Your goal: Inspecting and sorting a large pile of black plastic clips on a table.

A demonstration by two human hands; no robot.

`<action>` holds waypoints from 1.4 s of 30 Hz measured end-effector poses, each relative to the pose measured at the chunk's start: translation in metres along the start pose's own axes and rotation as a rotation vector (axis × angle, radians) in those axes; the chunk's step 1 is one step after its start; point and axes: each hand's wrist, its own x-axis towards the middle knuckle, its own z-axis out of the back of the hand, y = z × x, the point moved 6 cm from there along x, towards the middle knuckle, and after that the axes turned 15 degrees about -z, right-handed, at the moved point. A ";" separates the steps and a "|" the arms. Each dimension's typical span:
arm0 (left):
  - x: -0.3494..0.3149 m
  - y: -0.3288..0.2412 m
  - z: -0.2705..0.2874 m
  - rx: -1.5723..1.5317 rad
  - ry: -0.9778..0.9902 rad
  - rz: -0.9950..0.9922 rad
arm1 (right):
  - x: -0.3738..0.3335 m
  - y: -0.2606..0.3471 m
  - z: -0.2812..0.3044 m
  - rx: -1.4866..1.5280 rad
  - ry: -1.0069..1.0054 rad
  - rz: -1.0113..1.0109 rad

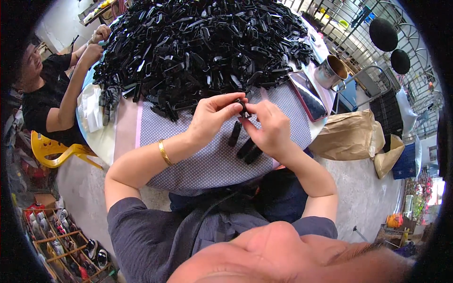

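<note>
I see the left hand (211, 119) and right hand (271, 128) pinching a small black piece (243, 110) over the tabletop (188, 165); any lettering on it is too small to read.

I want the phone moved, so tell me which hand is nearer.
Right. The right hand is left of the phone, not touching it; the left hand is farther left.
</note>
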 end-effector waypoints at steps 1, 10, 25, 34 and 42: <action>0.001 -0.002 0.002 0.005 0.015 -0.012 | 0.002 -0.003 -0.002 0.042 0.006 -0.037; 0.003 -0.011 -0.001 0.063 0.224 -0.027 | 0.002 -0.010 -0.014 0.248 0.301 -0.209; -0.004 -0.019 -0.016 1.022 0.641 -0.255 | 0.033 -0.043 -0.008 -0.105 0.131 0.074; 0.005 -0.012 -0.009 1.327 0.507 -0.457 | 0.050 -0.039 -0.015 -0.379 0.080 0.134; -0.009 -0.008 -0.021 1.633 0.647 -0.692 | 0.049 -0.043 -0.010 -0.317 0.060 0.102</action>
